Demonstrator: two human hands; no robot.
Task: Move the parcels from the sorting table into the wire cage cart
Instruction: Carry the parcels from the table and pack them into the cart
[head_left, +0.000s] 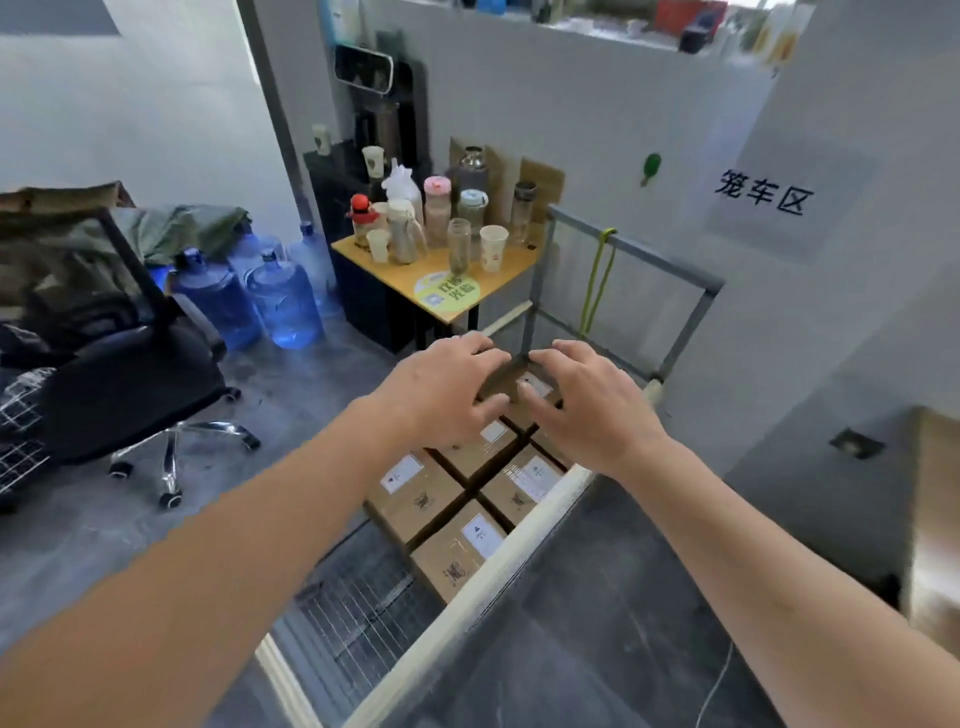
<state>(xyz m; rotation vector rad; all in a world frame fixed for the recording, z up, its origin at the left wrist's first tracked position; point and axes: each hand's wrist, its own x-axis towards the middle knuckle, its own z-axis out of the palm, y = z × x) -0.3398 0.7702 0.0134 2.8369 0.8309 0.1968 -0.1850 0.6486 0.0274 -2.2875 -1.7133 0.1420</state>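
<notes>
Both bare forearms are extended over the wire cage cart (670, 270), a grey square-tube frame with a mesh floor (363, 618) and pale padded rails. The left hand (447, 395) and right hand (597, 410) are seen on opposite sides of one brown cardboard parcel (514, 382) at the far end of the cart. Fingers of both hands are spread and bent over the parcel's top edges, thumbs pointed inward beneath; a grip from either side is indicated, though firm contact cannot be confirmed, since motion blur softens the fingertips.

Below the hands, a layer of rectangular cardboard parcels (415, 499) is packed edge to edge on the cart floor, each matte brown with a white printed label and a small dark logo. Whether the held parcel rests on this layer or is raised above it cannot be told.

Beside the cart, a small wooden table (498, 270) carries glass and plastic bottles and paper cups. Translucent blue water jugs (283, 301) stand on the grey floor; a black office chair (130, 384) with a chrome base is at left.
</notes>
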